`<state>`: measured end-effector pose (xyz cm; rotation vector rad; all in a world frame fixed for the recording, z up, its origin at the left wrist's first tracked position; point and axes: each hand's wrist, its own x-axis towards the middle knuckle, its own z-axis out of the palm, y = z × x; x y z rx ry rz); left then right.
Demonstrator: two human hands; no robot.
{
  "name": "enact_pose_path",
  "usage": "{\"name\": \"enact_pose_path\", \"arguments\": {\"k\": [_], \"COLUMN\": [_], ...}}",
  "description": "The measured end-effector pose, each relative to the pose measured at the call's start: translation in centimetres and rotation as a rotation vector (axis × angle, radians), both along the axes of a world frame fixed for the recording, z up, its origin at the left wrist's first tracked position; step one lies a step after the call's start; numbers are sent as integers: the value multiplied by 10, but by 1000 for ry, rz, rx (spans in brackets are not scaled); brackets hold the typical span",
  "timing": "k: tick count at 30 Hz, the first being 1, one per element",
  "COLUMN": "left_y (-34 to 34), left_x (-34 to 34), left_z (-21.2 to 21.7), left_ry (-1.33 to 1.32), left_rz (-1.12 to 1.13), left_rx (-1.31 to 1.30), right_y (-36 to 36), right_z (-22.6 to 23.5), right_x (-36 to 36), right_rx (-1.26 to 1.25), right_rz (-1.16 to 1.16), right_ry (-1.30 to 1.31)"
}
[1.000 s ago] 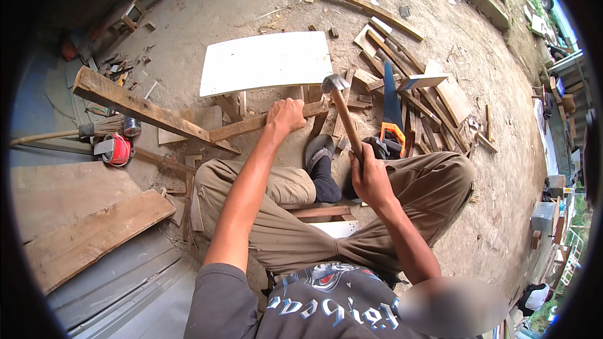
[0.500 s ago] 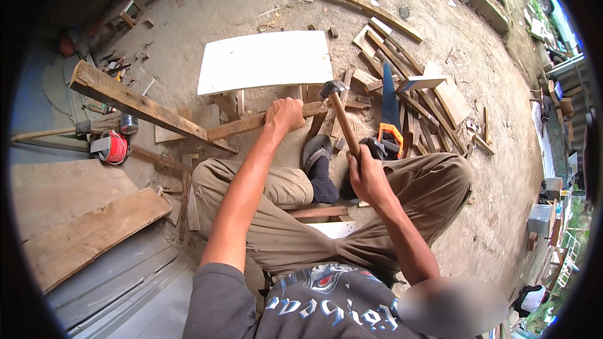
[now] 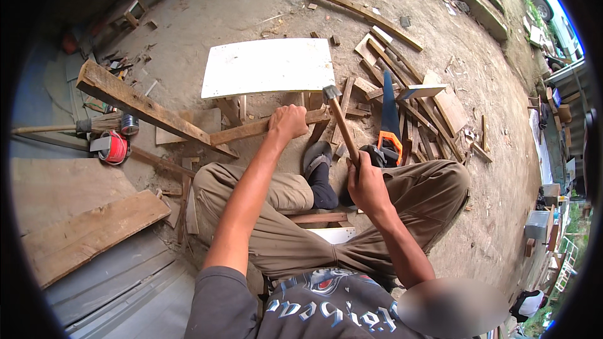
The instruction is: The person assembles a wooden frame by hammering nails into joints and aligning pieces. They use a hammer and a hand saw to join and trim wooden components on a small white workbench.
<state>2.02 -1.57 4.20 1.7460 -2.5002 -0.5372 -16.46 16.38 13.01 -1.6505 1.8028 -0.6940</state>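
Observation:
My left hand (image 3: 288, 122) is wrapped round a short wooden rail (image 3: 245, 130), near its right end. That rail meets a longer, thicker wooden beam (image 3: 141, 102) on the left, which slants up toward the far left. In my right hand (image 3: 367, 179) is a hammer (image 3: 338, 113), gripped by its wooden handle. The hammer's metal head is just above the rail's right end; whether they touch I cannot tell. Beyond my left hand is a white board (image 3: 269, 68) resting on wooden legs.
A handsaw (image 3: 390, 119) with an orange handle lies right of the hammer, beside a heap of wood offcuts (image 3: 433, 110). At left are a red reel (image 3: 113, 148), a can (image 3: 129, 124), a broom (image 3: 94, 124) and a plank (image 3: 100, 232). A long beam (image 3: 345, 9) lies far off.
The hammer's head has come down slightly toward the rail's right end. The whole scene has shifted a little in view. My left hand keeps its hold on the rail.

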Motion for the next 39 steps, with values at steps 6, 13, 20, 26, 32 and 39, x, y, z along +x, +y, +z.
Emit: {"name": "enact_pose_path", "arguments": {"k": [6,13,20,26,32,39], "left_y": [-1,-1,-3,-6,-2,-2], "left_x": [1,0,2,-1,-1,-2], "left_z": [-3,0,-8,1,1,1], "left_ry": [-17,0,-27,-16,-62,-34], "left_rz": [19,3,13,20,28,22], "left_rx": [39,49,61,73,113,52], "right_y": [-12,9,3,2,-1,14], "right_z": [49,-36,1,-4,39,-23], "right_x": [18,-2,13,6,21,-5], "right_rx": [-317,-58,-21,-58,-398,3], "right_rz": [-30,13,-59,-66,-68,-34], "right_ry": [-194,-38,-136,-136,-249,-52]}}
